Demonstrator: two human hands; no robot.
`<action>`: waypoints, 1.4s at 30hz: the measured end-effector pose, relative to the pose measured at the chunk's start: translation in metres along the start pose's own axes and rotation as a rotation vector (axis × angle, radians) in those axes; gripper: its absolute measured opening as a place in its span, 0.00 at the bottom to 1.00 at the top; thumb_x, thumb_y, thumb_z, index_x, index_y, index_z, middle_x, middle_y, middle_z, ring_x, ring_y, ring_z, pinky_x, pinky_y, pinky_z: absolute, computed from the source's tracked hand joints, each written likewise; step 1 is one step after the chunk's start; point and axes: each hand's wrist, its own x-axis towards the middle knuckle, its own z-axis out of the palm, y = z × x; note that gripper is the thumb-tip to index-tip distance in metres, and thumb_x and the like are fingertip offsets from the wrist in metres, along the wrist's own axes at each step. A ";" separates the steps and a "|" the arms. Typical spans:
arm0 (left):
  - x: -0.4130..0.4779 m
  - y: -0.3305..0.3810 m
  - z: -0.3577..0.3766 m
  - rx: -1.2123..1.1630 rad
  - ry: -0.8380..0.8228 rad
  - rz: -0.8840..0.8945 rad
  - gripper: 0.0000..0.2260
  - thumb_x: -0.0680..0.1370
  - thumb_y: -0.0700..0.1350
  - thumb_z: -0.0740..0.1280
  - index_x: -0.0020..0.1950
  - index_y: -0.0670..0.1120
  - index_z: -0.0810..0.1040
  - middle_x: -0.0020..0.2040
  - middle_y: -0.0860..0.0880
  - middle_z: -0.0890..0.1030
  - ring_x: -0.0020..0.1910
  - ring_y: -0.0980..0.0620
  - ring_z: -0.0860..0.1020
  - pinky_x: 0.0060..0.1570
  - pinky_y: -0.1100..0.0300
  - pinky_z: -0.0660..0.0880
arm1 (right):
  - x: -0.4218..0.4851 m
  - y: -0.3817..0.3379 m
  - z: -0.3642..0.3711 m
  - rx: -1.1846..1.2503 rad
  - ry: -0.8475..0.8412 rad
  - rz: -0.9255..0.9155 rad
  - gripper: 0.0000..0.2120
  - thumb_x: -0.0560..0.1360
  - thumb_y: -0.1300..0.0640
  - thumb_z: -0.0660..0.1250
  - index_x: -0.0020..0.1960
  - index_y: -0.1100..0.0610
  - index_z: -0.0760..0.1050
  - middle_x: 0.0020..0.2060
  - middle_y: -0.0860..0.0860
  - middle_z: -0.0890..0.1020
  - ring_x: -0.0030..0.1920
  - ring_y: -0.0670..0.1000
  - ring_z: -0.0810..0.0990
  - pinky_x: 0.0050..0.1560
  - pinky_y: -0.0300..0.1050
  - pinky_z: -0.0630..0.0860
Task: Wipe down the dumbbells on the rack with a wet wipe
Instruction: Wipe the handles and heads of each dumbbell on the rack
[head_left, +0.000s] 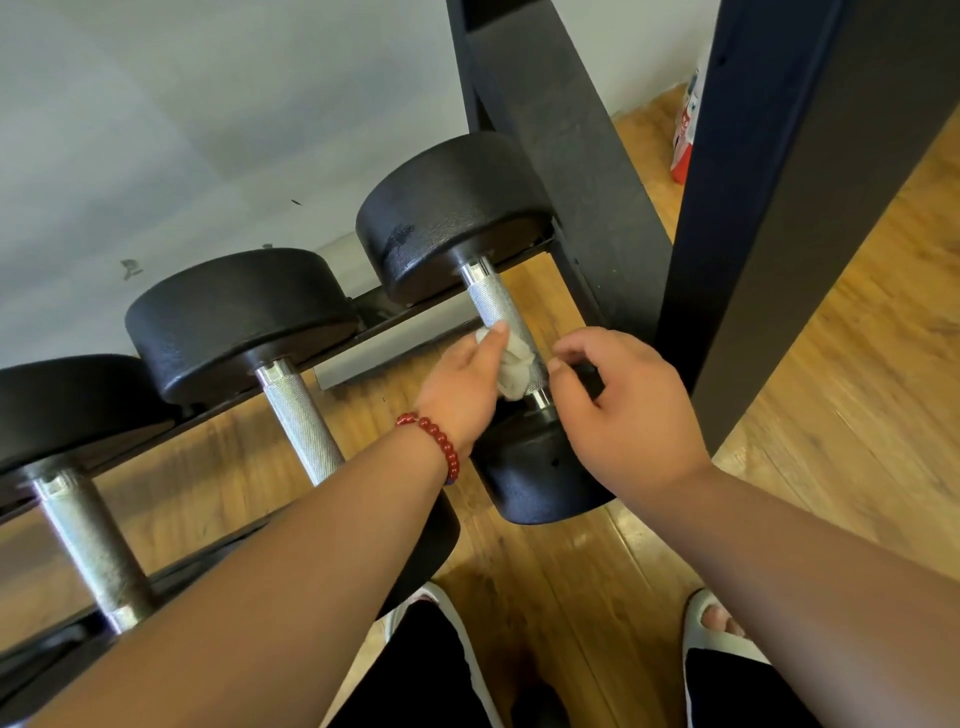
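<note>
Three black dumbbells with knurled metal handles lie side by side on a low black rack (400, 325). My left hand (465, 387), with a red bead bracelet at the wrist, holds a crumpled white wet wipe (514, 366) against the near end of the rightmost dumbbell (452, 208) handle. My right hand (623, 402) hovers just right of that handle, fingers loosely curled near the wipe, above the dumbbell's near head. The middle dumbbell (239, 317) and the left dumbbell (72, 415) lie untouched.
A black upright rack post (779, 208) stands close on the right, with another frame leg (561, 145) behind the rightmost dumbbell. A grey wall lies behind the rack. Wooden floor (857, 415) is below, with my feet in slippers at the bottom edge. A red-and-white object (684, 135) sits by the wall.
</note>
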 end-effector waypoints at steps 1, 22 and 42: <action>0.000 -0.003 -0.002 -0.009 0.000 0.013 0.11 0.80 0.59 0.62 0.48 0.55 0.79 0.47 0.55 0.83 0.51 0.56 0.81 0.56 0.59 0.75 | -0.002 0.002 -0.001 -0.036 -0.017 -0.003 0.09 0.77 0.52 0.64 0.53 0.53 0.79 0.45 0.46 0.80 0.50 0.48 0.77 0.50 0.46 0.76; -0.010 -0.001 -0.007 0.369 -0.238 -0.024 0.17 0.75 0.61 0.67 0.46 0.47 0.82 0.44 0.46 0.85 0.46 0.47 0.83 0.55 0.45 0.78 | -0.005 0.032 0.004 0.053 -0.039 0.154 0.11 0.75 0.47 0.61 0.50 0.48 0.80 0.46 0.42 0.79 0.49 0.41 0.73 0.46 0.32 0.67; -0.008 0.001 -0.018 0.368 -0.370 -0.077 0.13 0.75 0.58 0.69 0.50 0.50 0.84 0.47 0.51 0.86 0.50 0.50 0.83 0.61 0.49 0.76 | -0.005 0.033 0.003 0.094 -0.036 0.158 0.07 0.76 0.52 0.64 0.48 0.48 0.80 0.46 0.43 0.79 0.49 0.41 0.74 0.47 0.34 0.69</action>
